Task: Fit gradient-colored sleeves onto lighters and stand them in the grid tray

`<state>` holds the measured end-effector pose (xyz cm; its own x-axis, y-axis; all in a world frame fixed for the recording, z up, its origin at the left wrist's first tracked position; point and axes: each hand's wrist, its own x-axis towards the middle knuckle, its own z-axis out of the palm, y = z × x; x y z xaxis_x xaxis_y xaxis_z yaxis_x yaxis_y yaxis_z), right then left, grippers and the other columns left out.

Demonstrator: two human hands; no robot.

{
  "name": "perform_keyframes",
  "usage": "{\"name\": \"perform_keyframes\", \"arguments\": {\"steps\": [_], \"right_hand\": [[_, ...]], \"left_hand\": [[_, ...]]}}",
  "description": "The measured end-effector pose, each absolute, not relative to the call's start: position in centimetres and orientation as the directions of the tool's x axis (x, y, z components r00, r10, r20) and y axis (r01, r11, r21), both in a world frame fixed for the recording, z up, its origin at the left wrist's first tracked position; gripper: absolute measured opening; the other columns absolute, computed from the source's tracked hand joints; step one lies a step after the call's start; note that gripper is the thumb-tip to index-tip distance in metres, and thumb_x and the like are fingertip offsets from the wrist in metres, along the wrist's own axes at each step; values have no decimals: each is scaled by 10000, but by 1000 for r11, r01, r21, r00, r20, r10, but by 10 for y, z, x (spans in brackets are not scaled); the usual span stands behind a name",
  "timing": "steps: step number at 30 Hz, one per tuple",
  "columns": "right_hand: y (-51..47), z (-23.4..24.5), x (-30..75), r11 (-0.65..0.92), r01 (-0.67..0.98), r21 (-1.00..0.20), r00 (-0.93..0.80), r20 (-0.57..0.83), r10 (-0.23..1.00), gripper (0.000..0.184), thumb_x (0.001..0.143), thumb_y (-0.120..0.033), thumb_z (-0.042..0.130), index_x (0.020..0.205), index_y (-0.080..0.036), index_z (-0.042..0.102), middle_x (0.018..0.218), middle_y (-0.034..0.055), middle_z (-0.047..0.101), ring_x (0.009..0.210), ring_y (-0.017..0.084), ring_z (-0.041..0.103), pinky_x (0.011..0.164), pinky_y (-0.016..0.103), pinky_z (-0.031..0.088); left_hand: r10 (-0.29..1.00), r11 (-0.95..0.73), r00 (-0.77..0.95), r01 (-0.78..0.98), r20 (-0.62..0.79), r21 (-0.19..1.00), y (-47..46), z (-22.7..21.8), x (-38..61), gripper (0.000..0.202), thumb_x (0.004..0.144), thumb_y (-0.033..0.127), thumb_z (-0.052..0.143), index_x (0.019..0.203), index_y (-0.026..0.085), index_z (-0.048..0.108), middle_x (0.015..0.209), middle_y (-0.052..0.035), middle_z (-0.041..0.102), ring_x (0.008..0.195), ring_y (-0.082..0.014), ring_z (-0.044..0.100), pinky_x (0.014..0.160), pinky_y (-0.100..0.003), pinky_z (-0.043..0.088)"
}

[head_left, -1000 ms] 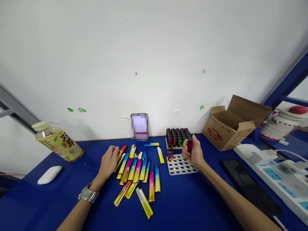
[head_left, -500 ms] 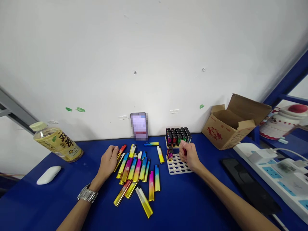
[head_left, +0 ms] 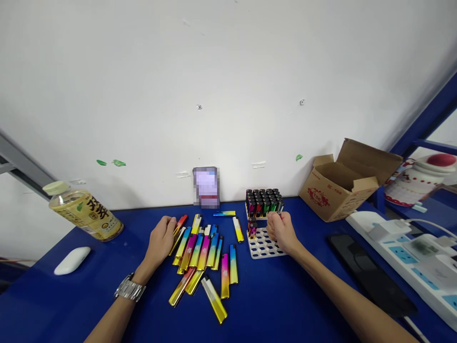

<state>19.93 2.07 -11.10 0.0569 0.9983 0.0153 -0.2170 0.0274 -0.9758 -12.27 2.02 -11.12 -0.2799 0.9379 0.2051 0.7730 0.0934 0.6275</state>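
My left hand (head_left: 162, 237) rests at the left edge of a pile of shiny gradient-coloured lighters (head_left: 196, 250), against a red-and-yellow lighter (head_left: 182, 221). Its fingers are curled and partly hidden, so what they hold, if anything, does not show. Closed in a fist, my right hand (head_left: 280, 232) is over the right side of a white honeycomb tray (head_left: 259, 248). The dark top of a lighter (head_left: 279, 214) pokes out above the fist. A couple of dark-topped lighters (head_left: 252, 228) stand in the tray's back left corner. Behind it, another tray is packed with upright black-topped lighters (head_left: 264, 202).
A phone (head_left: 207, 188) with a blurred screen leans on the wall. At left are a tea bottle (head_left: 87, 212) and a white case (head_left: 72, 260). An open cardboard box (head_left: 330, 193), a black phone (head_left: 369, 274) and a power strip (head_left: 410, 264) lie at right.
My right fist has turned slightly over the tray, and a dark lighter top now shows above it. My left hand and the pile look unchanged.
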Motion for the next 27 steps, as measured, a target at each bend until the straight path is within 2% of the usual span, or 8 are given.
{"name": "perform_keyframes", "arguments": {"steps": [9, 14, 17, 20, 21, 23, 25, 27], "right_hand": [[21, -112, 199, 44, -200, -979, 60, 33, 998, 319, 656, -276, 508, 477, -245, 246, 384, -118, 186, 316, 20, 137, 296, 170, 115], [21, -112, 199, 50, -189, -981, 65, 38, 997, 389, 690, -327, 557, 475, -242, 244, 376, -116, 186, 312, 24, 139, 301, 179, 120], [23, -109, 202, 98, -177, -979, -7, 101, 995, 397, 786, -483, 520, 527, -207, 397, 401, -94, 266, 331, 45, 202, 323, 190, 177], [26, -101, 209, 207, -177, -962, -61, 221, 973, 450, 869, -589, 372, 828, -183, 562, 545, -47, 419, 425, 89, 362, 404, 215, 328], [26, -97, 212, 241, -158, -957, -52, 252, 966, 450, 883, -586, 357, 914, -189, 567, 608, -30, 460, 480, 105, 420, 455, 230, 381], [24, -90, 218, 308, -42, -950, -23, 309, 951, 400, 881, -555, 415, 956, -197, 575, 717, 4, 524, 614, 134, 502, 568, 257, 441], [20, -85, 223, 379, 146, -914, -10, 382, 924, 344, 828, -522, 538, 876, -191, 613, 778, 31, 562, 708, 157, 522, 628, 269, 448], [14, -83, 227, 410, 279, -868, -31, 419, 907, 303, 765, -479, 631, 744, -176, 634, 700, 22, 549, 666, 154, 507, 595, 261, 430]], "left_hand": [[938, 85, -275, 774, 213, 627, 20, -111, -122, 322, 841, 477, 320, 748, 232, 508, 724, -16, 625, 765, -217, 595, 702, -310, 438], [937, 96, -284, 771, 205, 629, 20, -110, -122, 320, 836, 481, 320, 752, 234, 507, 734, -20, 630, 775, -222, 598, 702, -313, 437], [938, 93, -280, 770, 203, 632, 20, -111, -122, 324, 837, 483, 317, 755, 233, 508, 735, -20, 632, 777, -222, 602, 702, -314, 438], [939, 85, -274, 771, 208, 631, 20, -112, -122, 327, 841, 480, 313, 754, 232, 509, 732, -19, 632, 770, -220, 603, 695, -313, 439], [939, 81, -270, 774, 212, 628, 20, -112, -122, 327, 842, 476, 312, 753, 232, 510, 731, -18, 632, 769, -218, 603, 693, -312, 440], [938, 72, -264, 781, 223, 620, 20, -112, -122, 323, 843, 469, 314, 749, 231, 512, 721, -17, 630, 764, -216, 603, 687, -308, 441], [937, 66, -260, 785, 233, 616, 20, -112, -122, 321, 844, 465, 315, 747, 231, 512, 715, -16, 630, 763, -215, 604, 682, -306, 443], [936, 65, -261, 787, 235, 614, 20, -112, -122, 321, 846, 466, 315, 746, 231, 510, 712, -15, 628, 759, -214, 603, 679, -306, 444]]}}
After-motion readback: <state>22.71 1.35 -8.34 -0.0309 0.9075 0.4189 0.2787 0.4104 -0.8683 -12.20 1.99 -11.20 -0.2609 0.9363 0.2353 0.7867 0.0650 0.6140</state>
